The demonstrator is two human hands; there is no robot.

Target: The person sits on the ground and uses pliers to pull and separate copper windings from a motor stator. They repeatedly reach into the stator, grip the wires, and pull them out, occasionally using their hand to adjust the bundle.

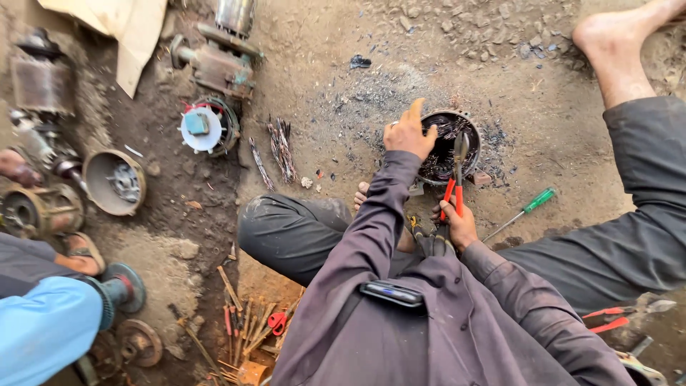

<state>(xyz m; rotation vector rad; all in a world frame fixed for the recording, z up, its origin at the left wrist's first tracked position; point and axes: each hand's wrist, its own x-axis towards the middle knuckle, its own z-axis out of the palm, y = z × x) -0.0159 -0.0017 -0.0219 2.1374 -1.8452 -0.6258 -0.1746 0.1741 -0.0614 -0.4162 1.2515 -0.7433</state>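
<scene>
A round metal motor stator (471,136) full of dark wire windings lies on the dirt ground in front of me. My left hand (409,132) rests on its left rim, fingers spread, steadying it. My right hand (457,225) grips the red handles of a pair of pliers (454,182), whose jaws reach into the windings. My bare toes (361,196) show just below the stator.
A green-handled screwdriver (525,209) lies right of the stator. Cut wire bundles (280,149), a white-faced motor part (202,129) and a metal end cap (114,182) lie at left. Loose tools (250,329) sit at bottom. Another person's foot (86,254) is at left.
</scene>
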